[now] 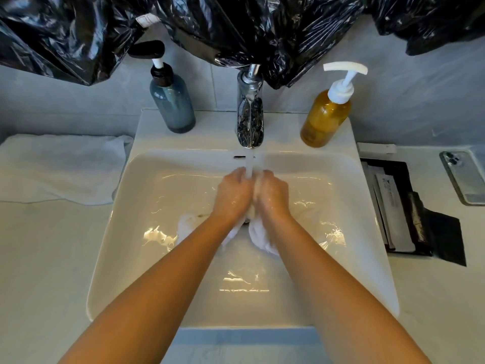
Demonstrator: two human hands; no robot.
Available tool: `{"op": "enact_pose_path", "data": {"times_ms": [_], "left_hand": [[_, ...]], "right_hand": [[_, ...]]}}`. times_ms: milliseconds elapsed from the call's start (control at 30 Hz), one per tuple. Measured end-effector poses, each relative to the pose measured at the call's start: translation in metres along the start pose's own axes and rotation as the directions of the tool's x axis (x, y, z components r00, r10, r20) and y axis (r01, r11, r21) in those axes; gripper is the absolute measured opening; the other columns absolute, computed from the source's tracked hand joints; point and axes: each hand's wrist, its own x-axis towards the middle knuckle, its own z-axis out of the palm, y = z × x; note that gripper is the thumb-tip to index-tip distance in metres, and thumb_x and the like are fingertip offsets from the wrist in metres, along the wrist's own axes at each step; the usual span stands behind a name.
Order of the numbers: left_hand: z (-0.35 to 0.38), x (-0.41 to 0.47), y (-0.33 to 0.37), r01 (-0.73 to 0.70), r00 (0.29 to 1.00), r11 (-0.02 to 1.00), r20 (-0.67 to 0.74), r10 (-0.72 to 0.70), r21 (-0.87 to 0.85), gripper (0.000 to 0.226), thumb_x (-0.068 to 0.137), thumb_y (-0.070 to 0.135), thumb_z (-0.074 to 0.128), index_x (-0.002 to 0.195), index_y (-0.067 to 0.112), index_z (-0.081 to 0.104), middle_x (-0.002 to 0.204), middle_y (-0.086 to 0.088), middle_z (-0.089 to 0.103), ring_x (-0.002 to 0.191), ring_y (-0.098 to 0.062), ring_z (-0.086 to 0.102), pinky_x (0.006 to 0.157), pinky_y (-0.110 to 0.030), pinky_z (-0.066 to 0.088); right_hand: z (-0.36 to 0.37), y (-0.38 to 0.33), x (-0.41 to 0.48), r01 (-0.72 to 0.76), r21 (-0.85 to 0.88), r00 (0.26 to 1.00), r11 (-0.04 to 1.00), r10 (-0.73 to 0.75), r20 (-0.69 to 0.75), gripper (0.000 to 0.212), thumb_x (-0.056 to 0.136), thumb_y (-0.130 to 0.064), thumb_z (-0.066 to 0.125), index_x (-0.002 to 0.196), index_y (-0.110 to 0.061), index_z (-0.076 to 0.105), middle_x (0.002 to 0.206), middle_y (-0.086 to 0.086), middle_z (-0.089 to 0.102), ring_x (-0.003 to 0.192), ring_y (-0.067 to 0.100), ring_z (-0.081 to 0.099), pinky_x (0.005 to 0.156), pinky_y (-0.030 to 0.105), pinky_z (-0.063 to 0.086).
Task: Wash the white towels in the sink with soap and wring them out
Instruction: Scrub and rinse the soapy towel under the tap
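Observation:
My left hand (232, 195) and my right hand (271, 194) are pressed side by side in the middle of the white sink (367, 232), both gripping a wet white towel (261, 237). The towel hangs below my wrists and trails onto the basin floor. Water runs from the chrome tap (250, 111) straight onto my knuckles. An amber soap bottle (325, 119) with a white pump stands at the tap's right. A second white towel (60, 166) lies flat on the counter, left of the sink.
A blue-grey pump bottle (172, 103) stands left of the tap. Black plastic sheeting (236, 24) hangs over the wall behind. On the right counter lie a dark tray of sachets (393, 206) and a phone (464, 177).

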Motion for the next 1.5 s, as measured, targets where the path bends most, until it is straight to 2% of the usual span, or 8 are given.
{"op": "enact_pose_path", "data": {"times_ms": [167, 300, 400, 700, 833, 1100, 1367, 1500], "left_hand": [[-0.014, -0.018, -0.002, 0.057, 0.984, 0.992, 0.174, -0.037, -0.112, 0.035, 0.1, 0.042, 0.048, 0.096, 0.015, 0.07, 0.094, -0.007, 0.074, 0.094, -0.025, 0.07, 0.083, -0.04, 0.057], [-0.067, -0.008, -0.006, -0.106, 0.927, 0.879, 0.367, -0.082, 0.465, 0.048, 0.091, 0.064, 0.049, 0.115, 0.023, 0.058, 0.105, 0.004, 0.066, 0.091, -0.012, 0.06, 0.077, -0.031, 0.046], [-0.077, -0.002, 0.001, -0.189, 0.882, 0.75, 0.445, -0.155, 0.634, 0.068, 0.068, 0.07, 0.068, 0.119, 0.03, 0.047, 0.105, 0.011, 0.061, 0.09, -0.008, 0.058, 0.07, -0.028, 0.043], [-0.06, 0.002, 0.015, -0.174, 0.918, 0.958, 0.389, 0.073, 0.23, 0.034, 0.08, 0.034, 0.046, 0.101, 0.014, 0.064, 0.102, -0.01, 0.069, 0.098, -0.03, 0.065, 0.09, -0.047, 0.051], [-0.061, 0.0, 0.02, -0.176, 0.903, 0.972, 0.418, 0.096, 0.157, 0.026, 0.088, 0.028, 0.044, 0.097, 0.009, 0.061, 0.093, -0.01, 0.065, 0.081, -0.021, 0.059, 0.078, -0.042, 0.05], [-0.087, 0.008, 0.013, -0.104, 0.951, 0.984, 0.304, 0.056, 0.145, 0.018, 0.085, 0.02, 0.054, 0.101, 0.026, 0.061, 0.089, -0.006, 0.062, 0.076, -0.021, 0.058, 0.068, -0.032, 0.045], [-0.023, -0.006, 0.023, 0.021, 0.994, 0.993, 0.111, -0.008, -0.116, 0.042, 0.105, 0.04, 0.034, 0.084, 0.017, 0.061, 0.072, -0.002, 0.066, 0.066, -0.015, 0.065, 0.05, -0.018, 0.048], [-0.003, -0.017, 0.014, -0.006, 1.0, 0.979, -0.024, 0.001, -0.201, 0.025, 0.097, 0.008, 0.044, 0.075, 0.01, 0.056, 0.059, 0.0, 0.053, 0.044, -0.004, 0.051, 0.037, -0.012, 0.035]], "right_hand": [[-0.004, -0.004, 0.016, -0.18, 0.048, 0.984, 0.983, 0.18, 0.001, 0.033, 0.1, -0.03, 0.048, 0.071, -0.015, 0.056, 0.076, 0.009, 0.061, 0.078, 0.027, 0.06, 0.082, 0.039, 0.052], [-0.023, -0.01, 0.023, -0.196, -0.11, 0.979, 0.974, 0.201, 0.036, 0.061, 0.103, -0.052, 0.04, 0.131, 0.0, 0.056, 0.13, 0.014, 0.06, 0.119, 0.032, 0.057, 0.091, 0.031, 0.039], [-0.022, -0.019, 0.022, -0.128, -0.318, 0.972, 0.939, 0.182, 0.149, 0.071, 0.102, -0.059, 0.03, 0.135, 0.0, 0.053, 0.133, 0.015, 0.059, 0.118, 0.031, 0.056, 0.089, 0.031, 0.038], [-0.044, -0.005, 0.004, 0.181, -0.108, 0.966, 0.978, -0.156, 0.205, 0.024, 0.096, -0.044, 0.059, 0.106, -0.023, 0.053, 0.101, -0.005, 0.058, 0.1, 0.021, 0.059, 0.08, 0.028, 0.046], [-0.04, 0.015, -0.029, 0.288, -0.199, 0.935, 0.937, -0.231, 0.268, 0.063, 0.078, -0.018, 0.081, 0.129, -0.03, 0.045, 0.114, -0.009, 0.056, 0.102, 0.01, 0.059, 0.078, 0.019, 0.048], [-0.059, -0.01, -0.021, -0.023, 0.115, 0.971, 0.993, -0.005, 0.237, 0.013, 0.084, 0.0, 0.059, 0.092, -0.008, 0.065, 0.076, 0.008, 0.063, 0.065, 0.024, 0.057, 0.057, 0.035, 0.047], [-0.005, -0.017, -0.027, 0.013, -0.059, 1.0, 0.998, -0.012, 0.012, 0.045, 0.081, -0.058, 0.046, 0.073, -0.019, 0.067, 0.079, 0.008, 0.072, 0.078, 0.031, 0.069, 0.073, 0.045, 0.055], [0.001, -0.024, -0.012, 0.001, -0.043, 0.986, 0.999, -0.008, -0.167, 0.041, 0.094, -0.032, 0.047, 0.058, -0.012, 0.054, 0.067, 0.007, 0.061, 0.076, 0.032, 0.06, 0.069, 0.039, 0.049]]}}
